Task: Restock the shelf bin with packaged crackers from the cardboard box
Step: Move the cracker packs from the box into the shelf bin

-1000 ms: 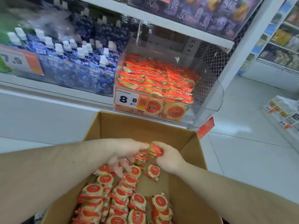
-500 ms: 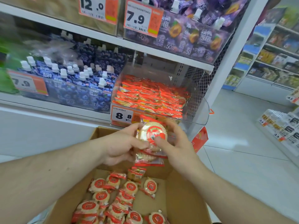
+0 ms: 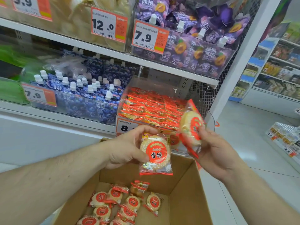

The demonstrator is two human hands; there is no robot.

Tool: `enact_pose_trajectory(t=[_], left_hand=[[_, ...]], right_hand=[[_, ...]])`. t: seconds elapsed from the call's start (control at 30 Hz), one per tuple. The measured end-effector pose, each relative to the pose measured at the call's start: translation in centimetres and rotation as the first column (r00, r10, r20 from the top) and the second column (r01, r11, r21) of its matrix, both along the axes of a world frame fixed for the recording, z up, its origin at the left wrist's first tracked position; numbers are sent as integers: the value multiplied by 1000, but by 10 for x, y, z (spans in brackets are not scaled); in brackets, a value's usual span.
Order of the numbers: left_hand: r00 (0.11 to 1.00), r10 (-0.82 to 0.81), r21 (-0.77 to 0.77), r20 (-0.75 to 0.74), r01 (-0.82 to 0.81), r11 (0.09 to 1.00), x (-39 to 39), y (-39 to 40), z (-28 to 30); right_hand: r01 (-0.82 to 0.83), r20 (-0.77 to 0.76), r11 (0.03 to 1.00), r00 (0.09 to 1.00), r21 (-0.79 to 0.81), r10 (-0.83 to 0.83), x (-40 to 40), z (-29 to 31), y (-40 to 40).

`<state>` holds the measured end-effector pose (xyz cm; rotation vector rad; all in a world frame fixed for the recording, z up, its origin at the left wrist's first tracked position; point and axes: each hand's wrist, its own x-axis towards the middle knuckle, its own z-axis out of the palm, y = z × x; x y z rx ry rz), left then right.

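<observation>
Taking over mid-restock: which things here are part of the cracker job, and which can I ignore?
Part of the job:
left hand, cracker pack
right hand, second pack
cardboard box
cracker bin

Ignore:
blue pouches
purple pouches
price tags

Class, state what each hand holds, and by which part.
Left hand: cracker packet, left edge. Right hand: another packet, lower right side.
</observation>
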<state>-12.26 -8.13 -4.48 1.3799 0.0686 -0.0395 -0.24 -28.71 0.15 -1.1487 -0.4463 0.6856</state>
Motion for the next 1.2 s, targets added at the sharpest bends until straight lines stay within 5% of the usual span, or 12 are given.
enact_pose_trajectory(t=[0.23,0.43,0.67,0.83,0.93,1.03,1.2], left_hand=[[981,170,79,97,-178,981,5,-6,0],[955,247,116,162,-267,957,9,-9,-1],[969,241,-39,59,-239,970,9,-3,5],[984,174,-45,25,-173,984,10,-10,5],[987,129,206,93,-146,967,10,-18,1],[982,84,530,171,-164,832,8,-24,-4],[965,-56,806,255,-180,563,3,-28,-9]], right_hand=[[-138,-21,970,990,-200,137,-2,-17,2],[-63,196,878,965,-475,175,-7,-22,4],[-39,-14,991,999,-125,38,20,-6,-13],[-168,46,948,981,-270,187,5,-16,-4],[-91,156,914,974,-395,164,-7,-25,8],[50,353,839,920,-541,173,-15,-33,13],[266,636,626,596,-733,491,-30,-40,15]])
